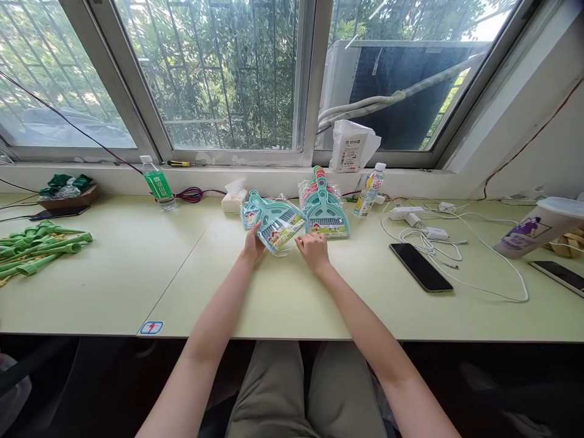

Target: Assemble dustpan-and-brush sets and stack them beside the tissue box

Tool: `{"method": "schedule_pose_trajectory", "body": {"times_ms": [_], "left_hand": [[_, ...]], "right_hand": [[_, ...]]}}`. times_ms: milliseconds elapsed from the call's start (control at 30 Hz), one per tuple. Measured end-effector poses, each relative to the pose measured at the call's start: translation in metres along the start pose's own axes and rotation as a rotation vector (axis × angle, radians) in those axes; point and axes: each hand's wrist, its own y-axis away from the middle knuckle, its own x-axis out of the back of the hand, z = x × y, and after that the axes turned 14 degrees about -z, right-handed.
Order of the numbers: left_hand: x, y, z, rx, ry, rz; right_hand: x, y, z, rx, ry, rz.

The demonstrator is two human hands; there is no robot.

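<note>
My left hand [254, 243] is closed on the left edge of a light-blue dustpan and brush set [280, 224] in clear wrapping, tilted above the table. Close to the set's right corner, my right hand [314, 250] has its fingers curled in; whether they pinch the wrapping or something small is hidden. Behind the left hand lies another wrapped set [249, 214], partly covered by the held one. A stack of similar dustpan sets [325, 210], with green and red handles showing at the back, rests just beyond my right hand.
On the pale table [191, 304] are a black phone [422, 267], white cables [426, 243], a tilted cup [542, 226] and green bundled items [39, 249]. Toward the window stand a green-labelled bottle [158, 184], a tissue pack [234, 198] and a second bottle [370, 191].
</note>
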Motion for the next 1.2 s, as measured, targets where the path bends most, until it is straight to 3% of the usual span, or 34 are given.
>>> {"method": "schedule_pose_trajectory", "body": {"times_ms": [200, 467, 633, 833, 1033, 1200], "left_hand": [[0.006, -0.001, -0.001, 0.110, 0.017, -0.063], [-0.005, 0.002, 0.002, 0.112, 0.048, -0.102], [-0.011, 0.004, 0.004, 0.096, 0.126, -0.102], [-0.014, 0.008, 0.007, 0.079, 0.110, -0.122], [-0.011, 0.005, 0.001, 0.098, 0.138, -0.237], [-0.009, -0.006, -0.007, 0.024, 0.197, -0.114]], "right_hand": [[-0.004, -0.005, 0.006, -0.245, -0.558, -0.065], [-0.003, -0.012, 0.016, -0.406, -0.843, 0.036], [0.003, -0.011, 0.015, -0.373, -0.969, 0.141], [0.011, -0.010, 0.006, -0.350, -1.064, 0.166], [0.009, -0.011, 0.000, -0.275, -1.488, 0.218], [0.011, -0.011, 0.002, -0.256, -1.577, 0.190]]}}
